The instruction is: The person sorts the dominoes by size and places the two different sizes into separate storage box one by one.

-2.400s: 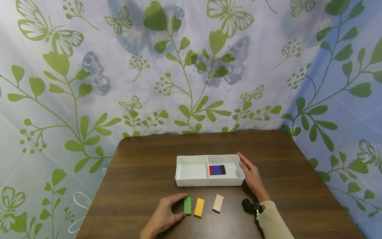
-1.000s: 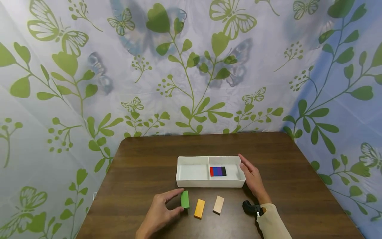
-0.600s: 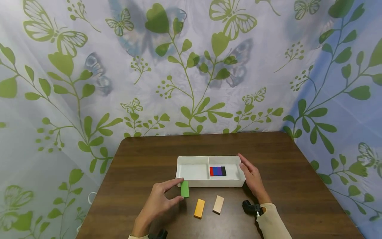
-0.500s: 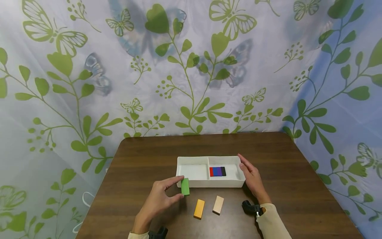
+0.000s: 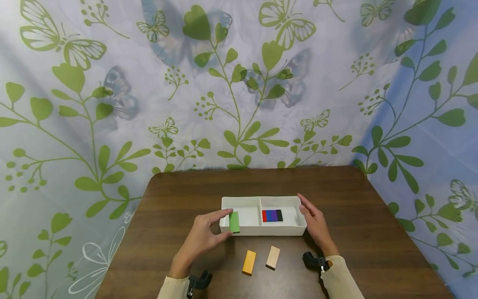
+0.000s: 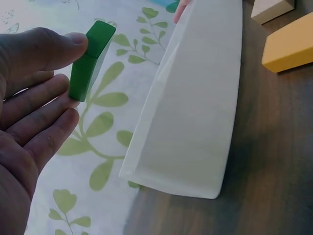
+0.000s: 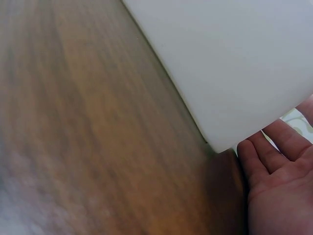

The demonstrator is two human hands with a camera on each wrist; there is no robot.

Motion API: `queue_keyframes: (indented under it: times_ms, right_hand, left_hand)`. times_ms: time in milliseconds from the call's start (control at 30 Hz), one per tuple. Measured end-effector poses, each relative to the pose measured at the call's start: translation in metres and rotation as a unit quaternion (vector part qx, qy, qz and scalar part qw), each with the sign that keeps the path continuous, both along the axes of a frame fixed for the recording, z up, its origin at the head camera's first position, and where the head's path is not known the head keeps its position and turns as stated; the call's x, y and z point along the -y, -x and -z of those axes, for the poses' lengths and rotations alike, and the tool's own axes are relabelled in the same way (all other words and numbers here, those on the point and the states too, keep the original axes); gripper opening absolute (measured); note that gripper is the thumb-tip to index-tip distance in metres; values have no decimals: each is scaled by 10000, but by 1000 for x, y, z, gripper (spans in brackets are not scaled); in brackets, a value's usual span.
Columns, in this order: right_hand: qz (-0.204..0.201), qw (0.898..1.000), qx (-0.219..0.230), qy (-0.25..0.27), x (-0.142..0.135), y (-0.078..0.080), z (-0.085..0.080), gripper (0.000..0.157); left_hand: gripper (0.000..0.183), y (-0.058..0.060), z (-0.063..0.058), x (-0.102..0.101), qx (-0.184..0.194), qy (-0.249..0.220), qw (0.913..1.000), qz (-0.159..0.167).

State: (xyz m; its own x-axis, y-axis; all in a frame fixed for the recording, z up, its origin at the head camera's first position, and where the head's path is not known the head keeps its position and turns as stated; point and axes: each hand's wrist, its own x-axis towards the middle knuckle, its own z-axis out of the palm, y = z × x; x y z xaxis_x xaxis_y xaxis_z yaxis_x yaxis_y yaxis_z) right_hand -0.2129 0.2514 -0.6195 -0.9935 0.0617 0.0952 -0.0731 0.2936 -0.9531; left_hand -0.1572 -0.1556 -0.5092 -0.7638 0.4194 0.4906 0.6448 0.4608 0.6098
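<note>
A green oblong block (image 5: 234, 222) is pinched by the left hand (image 5: 203, 234), clear above the smooth tray rim (image 5: 269, 227) (touched by the right hand (image 5: 316, 221), fingers extended).

Left hand (image 5: 201, 237) pinching between thumb and fingers, right hand (image 5: 317, 224) with fingers nearly straight, thumb's exact pose unclear

This is a curtained-off tabletop workspace: leaf-printed curtains (image 5: 220, 87) hang behind and beside a brown table (image 5: 291, 257).
</note>
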Motion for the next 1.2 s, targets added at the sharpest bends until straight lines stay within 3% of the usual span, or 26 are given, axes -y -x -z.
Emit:
queue_keyframes:
  times_ms: [533,900,1200]
  right_hand:
    - [-3,10000,25,-5,6,-2,-6,53]
    - [70,9999,123,8,12,-3,-12,53]
    - [1,10000,-6,-56,11,-6,-14,54]
  left_hand:
    - [60,33,-10,-14,244,469,9986,58]
    - [58,52,-7,-26,720,677,9948,266]
    - [56,63,3,-37,1141,857,9892,348]
